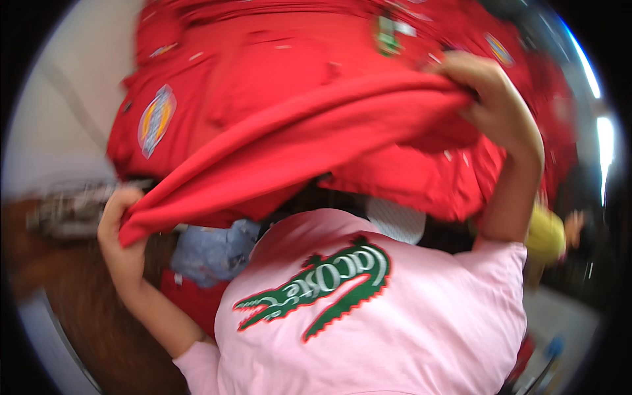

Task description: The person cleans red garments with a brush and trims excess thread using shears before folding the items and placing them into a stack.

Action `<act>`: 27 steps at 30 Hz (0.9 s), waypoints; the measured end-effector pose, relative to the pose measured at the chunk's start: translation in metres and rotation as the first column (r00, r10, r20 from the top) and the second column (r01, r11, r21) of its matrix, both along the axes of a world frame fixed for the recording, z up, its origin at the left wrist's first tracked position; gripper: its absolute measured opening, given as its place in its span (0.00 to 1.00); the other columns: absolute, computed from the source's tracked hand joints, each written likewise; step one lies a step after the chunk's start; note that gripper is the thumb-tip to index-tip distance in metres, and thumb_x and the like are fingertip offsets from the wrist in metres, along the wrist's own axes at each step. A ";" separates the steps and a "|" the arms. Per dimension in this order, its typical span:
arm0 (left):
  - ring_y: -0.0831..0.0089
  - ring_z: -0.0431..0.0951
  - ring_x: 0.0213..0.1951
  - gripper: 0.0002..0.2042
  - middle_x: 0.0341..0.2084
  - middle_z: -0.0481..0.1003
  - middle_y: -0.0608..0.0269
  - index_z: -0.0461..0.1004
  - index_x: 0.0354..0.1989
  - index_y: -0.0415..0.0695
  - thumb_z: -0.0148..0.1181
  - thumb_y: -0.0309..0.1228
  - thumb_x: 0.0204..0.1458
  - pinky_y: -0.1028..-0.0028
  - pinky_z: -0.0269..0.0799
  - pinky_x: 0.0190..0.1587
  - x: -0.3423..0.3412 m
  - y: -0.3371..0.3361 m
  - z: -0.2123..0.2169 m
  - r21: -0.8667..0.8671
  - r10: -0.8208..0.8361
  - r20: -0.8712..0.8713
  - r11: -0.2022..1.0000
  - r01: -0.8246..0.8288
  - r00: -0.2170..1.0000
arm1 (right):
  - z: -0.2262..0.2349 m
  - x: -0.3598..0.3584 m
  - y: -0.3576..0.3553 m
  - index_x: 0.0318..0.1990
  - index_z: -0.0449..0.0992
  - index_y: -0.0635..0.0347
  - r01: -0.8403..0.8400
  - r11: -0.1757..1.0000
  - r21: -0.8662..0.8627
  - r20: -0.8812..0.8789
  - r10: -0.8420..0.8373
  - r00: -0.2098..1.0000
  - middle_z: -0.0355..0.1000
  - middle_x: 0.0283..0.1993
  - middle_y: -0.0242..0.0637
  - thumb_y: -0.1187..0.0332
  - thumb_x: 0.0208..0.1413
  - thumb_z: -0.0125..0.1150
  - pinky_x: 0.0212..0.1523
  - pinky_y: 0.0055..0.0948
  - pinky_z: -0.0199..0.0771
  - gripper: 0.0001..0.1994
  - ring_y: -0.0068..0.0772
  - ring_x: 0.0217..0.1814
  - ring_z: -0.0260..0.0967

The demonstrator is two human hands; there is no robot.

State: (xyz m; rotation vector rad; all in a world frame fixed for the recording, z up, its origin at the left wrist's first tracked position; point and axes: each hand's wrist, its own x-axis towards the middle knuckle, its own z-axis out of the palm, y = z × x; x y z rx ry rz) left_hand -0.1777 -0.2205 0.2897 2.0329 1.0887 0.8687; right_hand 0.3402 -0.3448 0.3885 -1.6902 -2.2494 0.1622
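Both my arms are spread wide, and a red cloth garment (pixel 309 141) is stretched in the air between my hands, its folds slanting up to the right. My left hand (pixel 113 220) is closed on its lower left end. Higher up, my right hand (pixel 490 85) grips the other end, fingers wrapped over the edge. Its exact kind cannot be made out. Behind it lies a spread red garment (pixel 263 72) with a pocket, an oval patch (pixel 157 122) and a green-and-white tag (pixel 387 36). The held cloth hides part of it.
More red cloth (pixel 421 181) hangs at the near side of the pile. A crumpled light-blue cloth (pixel 214 253) lies below my left hand. At the right is a person in yellow (pixel 545 236). A blurred metal object (pixel 72 209) stands at the far left, above brown floor (pixel 99 316).
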 end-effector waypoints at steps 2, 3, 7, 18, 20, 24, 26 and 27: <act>0.78 0.71 0.43 0.12 0.37 0.72 0.68 0.74 0.39 0.39 0.70 0.33 0.58 0.77 0.67 0.51 0.023 0.011 0.007 -0.034 -0.134 0.026 0.990 0.134 0.991 | 0.015 0.017 -0.037 0.48 0.79 0.69 0.069 0.996 -0.064 -0.170 -0.079 0.982 0.79 0.46 0.43 0.85 0.42 0.62 0.56 0.32 0.75 0.21 0.37 0.50 0.78; 0.77 0.70 0.42 0.13 0.36 0.71 0.67 0.73 0.38 0.38 0.70 0.33 0.57 0.76 0.66 0.50 0.034 0.016 0.009 -0.054 -0.174 0.059 0.983 0.177 0.983 | 0.023 0.019 -0.067 0.48 0.79 0.69 0.148 0.985 -0.094 -0.182 -0.163 0.970 0.79 0.46 0.42 0.84 0.44 0.64 0.55 0.31 0.75 0.19 0.35 0.49 0.78; 0.76 0.69 0.38 0.12 0.33 0.69 0.66 0.71 0.34 0.38 0.69 0.32 0.54 0.77 0.65 0.46 0.125 0.031 0.023 -0.051 -0.462 0.092 0.883 0.468 0.882 | 0.024 0.039 -0.199 0.50 0.81 0.71 0.424 0.882 -0.204 -0.249 -0.466 0.849 0.81 0.46 0.39 0.78 0.50 0.71 0.55 0.28 0.75 0.18 0.29 0.50 0.78; 0.69 0.74 0.33 0.11 0.26 0.72 0.58 0.70 0.31 0.36 0.66 0.22 0.41 0.71 0.69 0.39 0.349 -0.096 -0.019 -0.441 -0.963 0.252 -0.204 0.874 -0.098 | -0.028 -0.078 -0.481 0.51 0.84 0.66 0.825 0.020 -0.565 -0.117 -0.992 -0.056 0.83 0.41 0.48 0.78 0.51 0.52 0.51 0.38 0.79 0.20 0.40 0.47 0.82; 0.65 0.74 0.35 0.10 0.29 0.72 0.57 0.70 0.33 0.36 0.64 0.18 0.42 0.68 0.71 0.41 0.352 -0.128 -0.064 -0.521 -0.985 0.172 -0.108 0.847 -0.020 | -0.064 -0.085 -0.495 0.49 0.85 0.61 0.853 -0.164 -0.495 0.172 -0.981 -0.089 0.83 0.41 0.51 0.75 0.53 0.52 0.50 0.43 0.80 0.19 0.47 0.47 0.82; 0.58 0.77 0.37 0.10 0.32 0.74 0.52 0.72 0.37 0.35 0.64 0.19 0.45 0.66 0.72 0.43 0.356 -0.170 -0.152 -0.524 -0.994 0.094 0.003 0.851 0.061 | -0.155 -0.088 -0.507 0.50 0.85 0.45 0.914 -0.361 -0.187 0.524 -0.824 -0.218 0.83 0.41 0.50 0.66 0.56 0.55 0.47 0.51 0.79 0.17 0.54 0.47 0.81; 0.65 0.77 0.36 0.10 0.31 0.73 0.54 0.73 0.37 0.36 0.63 0.16 0.46 0.70 0.72 0.42 0.352 -0.179 -0.180 -0.445 -0.995 0.040 0.066 0.893 0.093 | -0.201 -0.083 -0.513 0.57 0.82 0.41 0.924 -0.360 -0.130 0.580 -0.783 -0.224 0.83 0.37 0.47 0.66 0.56 0.56 0.43 0.52 0.80 0.21 0.53 0.41 0.82; 0.59 0.76 0.36 0.10 0.31 0.73 0.53 0.73 0.37 0.36 0.65 0.18 0.46 0.67 0.72 0.42 0.349 -0.183 -0.186 -0.412 -0.993 0.028 0.092 0.906 0.114 | -0.224 -0.079 -0.518 0.59 0.81 0.39 0.929 -0.356 -0.103 0.558 -0.794 -0.242 0.83 0.35 0.46 0.66 0.57 0.57 0.41 0.51 0.81 0.22 0.52 0.39 0.82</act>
